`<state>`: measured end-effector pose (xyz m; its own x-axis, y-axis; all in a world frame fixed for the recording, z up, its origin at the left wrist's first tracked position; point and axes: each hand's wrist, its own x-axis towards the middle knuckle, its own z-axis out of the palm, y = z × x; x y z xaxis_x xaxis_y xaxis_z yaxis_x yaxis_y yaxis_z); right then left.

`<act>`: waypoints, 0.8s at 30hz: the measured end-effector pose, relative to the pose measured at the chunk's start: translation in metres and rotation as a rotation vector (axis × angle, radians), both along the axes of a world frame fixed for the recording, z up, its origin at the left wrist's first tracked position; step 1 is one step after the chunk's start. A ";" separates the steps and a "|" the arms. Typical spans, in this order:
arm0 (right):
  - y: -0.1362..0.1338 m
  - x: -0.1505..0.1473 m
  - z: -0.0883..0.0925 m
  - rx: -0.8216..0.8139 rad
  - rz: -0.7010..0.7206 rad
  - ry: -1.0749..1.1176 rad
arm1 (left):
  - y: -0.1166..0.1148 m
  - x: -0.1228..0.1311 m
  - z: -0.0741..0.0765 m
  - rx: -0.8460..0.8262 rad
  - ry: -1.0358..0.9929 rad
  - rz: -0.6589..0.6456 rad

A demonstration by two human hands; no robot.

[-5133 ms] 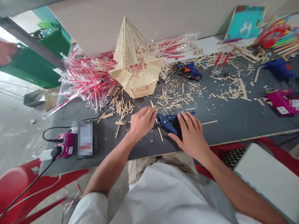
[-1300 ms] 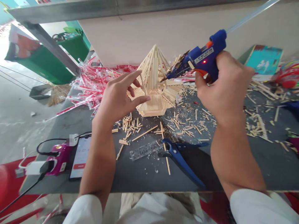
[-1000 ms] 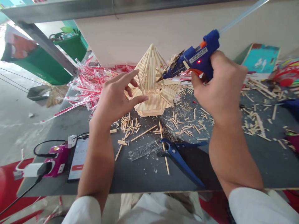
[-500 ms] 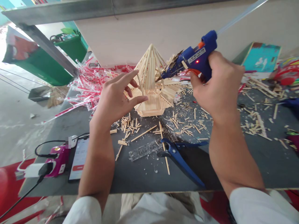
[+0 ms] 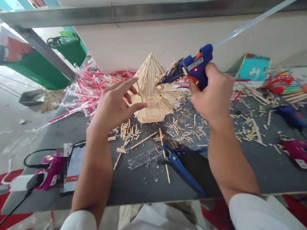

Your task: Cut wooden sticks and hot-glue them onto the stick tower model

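Note:
My left hand [image 5: 114,104] pinches a short wooden stick [image 5: 139,91] between thumb and fingers, held upright in front of a pagoda-shaped stick model [image 5: 151,92] on the dark table [image 5: 144,185]. My right hand [image 5: 211,95] grips a blue hot glue gun [image 5: 192,67] with its red light on. The gun's nozzle points left, close to the stick and the model's roof. A clear glue rod sticks out of the gun's back.
Blue cutters [image 5: 178,161], a clear ruler [image 5: 142,157] and several cut stick pieces lie near the front edge. A phone [image 5: 73,167] and pink power strip [image 5: 46,174] sit at left. Red-and-clear wrappers [image 5: 86,88] pile behind. Another glue gun [image 5: 289,115] lies right.
Since five seconds ago my hands left the cutters and took up the stick and glue gun. In the last second the gun's nozzle has moved slightly left and down toward the stick.

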<state>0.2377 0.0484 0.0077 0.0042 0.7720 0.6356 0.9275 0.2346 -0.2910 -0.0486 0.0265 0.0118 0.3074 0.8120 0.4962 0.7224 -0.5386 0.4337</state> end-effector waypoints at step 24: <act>0.003 -0.005 0.000 -0.068 -0.066 0.048 | -0.002 0.002 0.002 -0.001 0.000 -0.004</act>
<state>0.2324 0.0517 0.0074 0.0853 0.8106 0.5794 0.9250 0.1517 -0.3483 -0.0465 0.0243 0.0142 0.3108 0.8112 0.4952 0.7198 -0.5412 0.4347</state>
